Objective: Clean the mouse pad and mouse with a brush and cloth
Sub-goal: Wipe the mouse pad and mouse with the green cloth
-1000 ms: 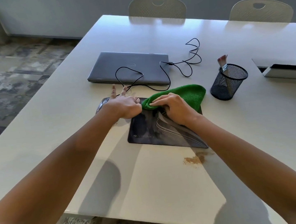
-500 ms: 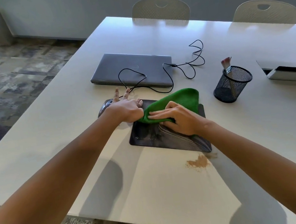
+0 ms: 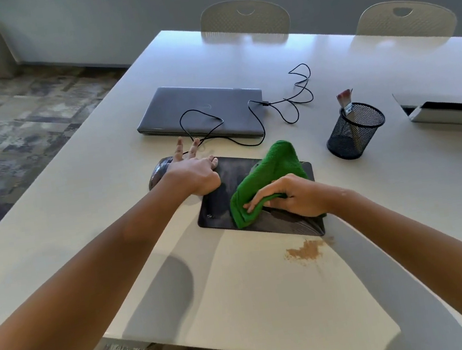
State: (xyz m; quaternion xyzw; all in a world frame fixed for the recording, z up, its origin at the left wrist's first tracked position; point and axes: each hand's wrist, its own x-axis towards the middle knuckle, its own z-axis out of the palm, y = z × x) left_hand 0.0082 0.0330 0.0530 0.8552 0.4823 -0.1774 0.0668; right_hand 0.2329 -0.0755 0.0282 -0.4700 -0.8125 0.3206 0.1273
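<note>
Nearest, a brown smear (image 3: 304,251) stains the table (image 3: 145,245) just before the mouse pad (image 3: 237,168). On the pad, the right hand (image 3: 294,196) grips the green cloth (image 3: 268,178); the left hand (image 3: 194,173), fingers spread, presses its far-left corner. Left of the pad lies the mouse (image 3: 158,171); beyond its right side, the brush (image 3: 345,101) stands in a mesh cup (image 3: 355,132).

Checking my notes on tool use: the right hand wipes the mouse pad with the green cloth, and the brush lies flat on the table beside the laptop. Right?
Not quite. The head view shows the brush standing in the black mesh cup, not lying by the laptop. The right hand does wipe the mouse pad with the green cloth.
</note>
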